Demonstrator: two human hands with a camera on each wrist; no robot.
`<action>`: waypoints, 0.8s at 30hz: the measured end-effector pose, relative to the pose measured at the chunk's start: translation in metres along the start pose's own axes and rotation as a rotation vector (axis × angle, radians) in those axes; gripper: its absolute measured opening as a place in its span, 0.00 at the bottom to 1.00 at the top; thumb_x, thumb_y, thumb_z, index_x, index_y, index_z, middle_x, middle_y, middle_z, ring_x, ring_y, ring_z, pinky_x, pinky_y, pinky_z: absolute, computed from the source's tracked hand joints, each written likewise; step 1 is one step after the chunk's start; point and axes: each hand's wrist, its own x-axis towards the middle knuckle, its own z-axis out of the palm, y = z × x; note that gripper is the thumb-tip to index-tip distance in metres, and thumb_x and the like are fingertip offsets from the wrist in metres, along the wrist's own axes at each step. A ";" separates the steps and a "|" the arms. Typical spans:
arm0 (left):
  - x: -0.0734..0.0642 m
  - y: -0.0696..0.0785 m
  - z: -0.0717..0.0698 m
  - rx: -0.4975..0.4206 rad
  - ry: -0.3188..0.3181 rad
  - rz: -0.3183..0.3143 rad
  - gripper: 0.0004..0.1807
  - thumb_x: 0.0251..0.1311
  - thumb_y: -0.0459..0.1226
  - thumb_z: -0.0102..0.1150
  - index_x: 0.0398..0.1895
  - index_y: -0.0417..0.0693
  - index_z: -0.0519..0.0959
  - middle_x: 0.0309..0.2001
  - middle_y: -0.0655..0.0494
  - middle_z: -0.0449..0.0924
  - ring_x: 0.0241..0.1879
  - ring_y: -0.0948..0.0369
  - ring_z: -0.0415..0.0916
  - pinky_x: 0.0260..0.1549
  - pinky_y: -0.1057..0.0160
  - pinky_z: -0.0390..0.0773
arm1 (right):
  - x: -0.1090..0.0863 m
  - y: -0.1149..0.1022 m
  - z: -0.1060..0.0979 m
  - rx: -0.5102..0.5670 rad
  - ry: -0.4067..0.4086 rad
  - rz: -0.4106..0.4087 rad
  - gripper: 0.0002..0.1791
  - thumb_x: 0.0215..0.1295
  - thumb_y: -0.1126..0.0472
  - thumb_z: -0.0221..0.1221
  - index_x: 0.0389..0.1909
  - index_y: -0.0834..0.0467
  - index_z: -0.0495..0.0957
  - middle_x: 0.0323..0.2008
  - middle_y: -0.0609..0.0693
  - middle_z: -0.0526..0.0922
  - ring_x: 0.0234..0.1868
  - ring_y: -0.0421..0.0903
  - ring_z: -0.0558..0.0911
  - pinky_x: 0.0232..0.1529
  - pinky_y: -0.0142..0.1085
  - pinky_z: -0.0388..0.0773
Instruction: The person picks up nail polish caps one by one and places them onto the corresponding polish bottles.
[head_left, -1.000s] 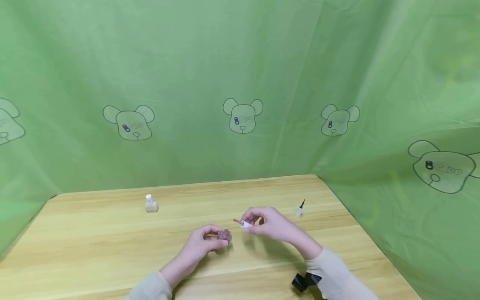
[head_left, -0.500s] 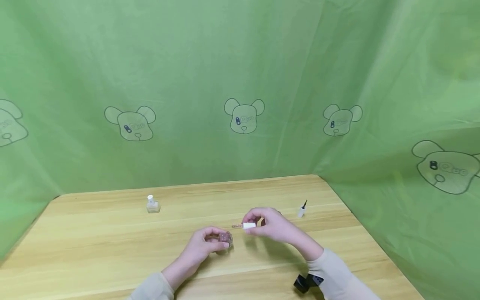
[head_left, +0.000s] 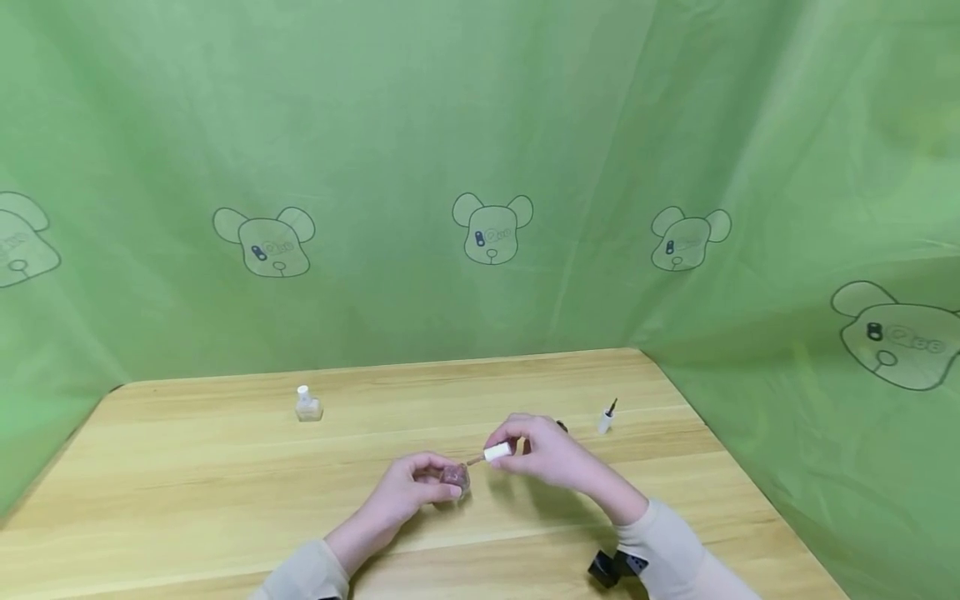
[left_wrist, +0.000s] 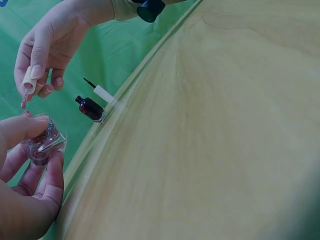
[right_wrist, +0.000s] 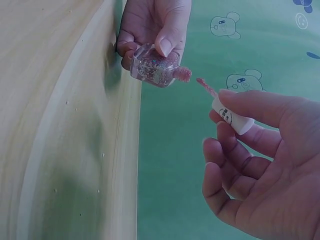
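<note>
White cylindrical brush cap (head_left: pixel 497 452), pinched by right hand (head_left: pixel 547 454), moved nearer pink-glitter glass bottle (head_left: pixel 455 476), left hand (head_left: pixel 399 492) gripping, lower centre; shaky aim could smear neck (right_wrist: pixel 183 74).

A narrow gap parts brush (right_wrist: pixel 209 90) from bottle (right_wrist: pixel 154 69) — beyond the right hand (head_left: pixel 543 452), dark bottle (left_wrist: pixel 91 109) and standing cap (left_wrist: pixel 103 94) obstruct.

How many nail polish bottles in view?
3: a pink glitter bottle in the left hand, a pale bottle at the table's far left, and a dark bottle beyond the right hand, which mostly hides it in the head view.
</note>
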 end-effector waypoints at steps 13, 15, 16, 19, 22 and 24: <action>0.000 -0.001 0.001 0.015 -0.021 0.011 0.21 0.49 0.33 0.70 0.49 0.38 0.81 0.40 0.54 0.86 0.36 0.62 0.78 0.36 0.67 0.80 | -0.001 -0.001 0.002 -0.025 -0.015 -0.002 0.10 0.55 0.60 0.68 0.39 0.52 0.84 0.34 0.43 0.82 0.33 0.33 0.74 0.33 0.26 0.77; 0.000 -0.002 0.000 0.013 -0.026 0.009 0.21 0.50 0.33 0.70 0.50 0.38 0.81 0.40 0.54 0.86 0.36 0.62 0.78 0.37 0.67 0.79 | 0.000 -0.002 0.003 -0.025 -0.021 -0.004 0.09 0.56 0.60 0.67 0.39 0.52 0.84 0.34 0.43 0.82 0.33 0.33 0.74 0.33 0.26 0.78; 0.000 -0.002 0.000 0.013 -0.029 0.009 0.21 0.50 0.33 0.70 0.50 0.38 0.81 0.41 0.54 0.86 0.37 0.62 0.78 0.37 0.67 0.79 | 0.000 -0.001 0.003 -0.025 -0.024 -0.003 0.09 0.56 0.60 0.67 0.39 0.52 0.84 0.34 0.43 0.82 0.33 0.33 0.74 0.33 0.26 0.78; 0.001 -0.002 0.000 0.015 -0.033 0.009 0.21 0.50 0.34 0.70 0.50 0.38 0.81 0.42 0.53 0.86 0.37 0.62 0.78 0.36 0.68 0.79 | 0.000 -0.001 0.004 -0.030 -0.031 -0.002 0.09 0.56 0.60 0.67 0.39 0.52 0.84 0.34 0.43 0.82 0.33 0.33 0.74 0.33 0.26 0.77; 0.001 -0.002 0.000 0.021 -0.037 0.011 0.21 0.50 0.34 0.70 0.49 0.39 0.81 0.42 0.53 0.86 0.37 0.62 0.79 0.36 0.69 0.79 | 0.000 0.000 0.005 -0.040 -0.036 0.000 0.09 0.56 0.59 0.68 0.39 0.52 0.84 0.34 0.43 0.82 0.34 0.33 0.75 0.34 0.26 0.77; 0.002 -0.003 0.000 0.023 -0.036 0.006 0.21 0.49 0.35 0.71 0.49 0.40 0.82 0.42 0.53 0.86 0.38 0.63 0.79 0.36 0.69 0.79 | 0.000 0.000 0.007 -0.045 -0.042 -0.004 0.09 0.56 0.60 0.67 0.39 0.53 0.83 0.34 0.43 0.82 0.34 0.33 0.75 0.34 0.26 0.77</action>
